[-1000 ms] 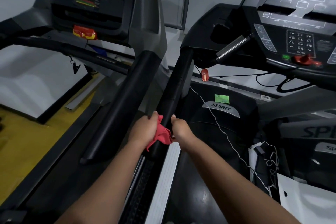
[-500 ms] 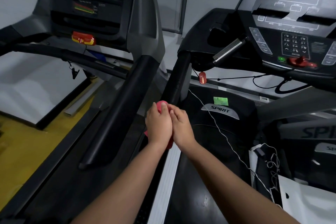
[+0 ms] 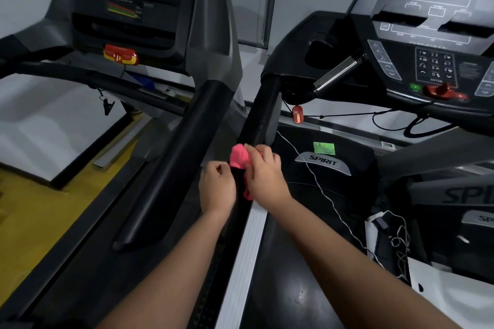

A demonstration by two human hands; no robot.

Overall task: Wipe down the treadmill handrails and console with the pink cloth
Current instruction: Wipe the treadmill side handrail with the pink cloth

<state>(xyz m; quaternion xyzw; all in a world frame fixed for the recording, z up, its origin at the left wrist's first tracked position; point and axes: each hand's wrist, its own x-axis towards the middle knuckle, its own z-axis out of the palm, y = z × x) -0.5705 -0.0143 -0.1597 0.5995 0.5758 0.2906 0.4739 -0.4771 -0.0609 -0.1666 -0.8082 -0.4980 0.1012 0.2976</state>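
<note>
Two treadmills stand side by side, and you are at the black handrail (image 3: 260,115) of the right one. Use that handrail as your mark. Up and to the right of it is the console (image 3: 433,43), not reached by the cloth yet. Left of it runs the other treadmill's rail (image 3: 176,160).

Your right hand (image 3: 264,176) sits on the handrail, low down, curled around the pink cloth (image 3: 240,156). Bunched cloth pokes out above your fingers and a bit hangs below your palm. Your left hand (image 3: 217,187) is just left of the handrail, fingers curled in and nearly closed, holding nothing that can be seen.

To wipe well, I think you should spread the cloth flatter so more of it touches the rail. Wrap it around the rail, press, and slide up toward the console in one long stroke. Watch the white cord (image 3: 315,181) just right of the handrail so you don't snag it.

Right of the handrail, a grey badge (image 3: 323,161) reads "SPIRIT". Bigger letters, "SPI", show farther right. On the console keypad (image 3: 434,65) you can read "ENTER". The other small writing is too blurry.
</note>
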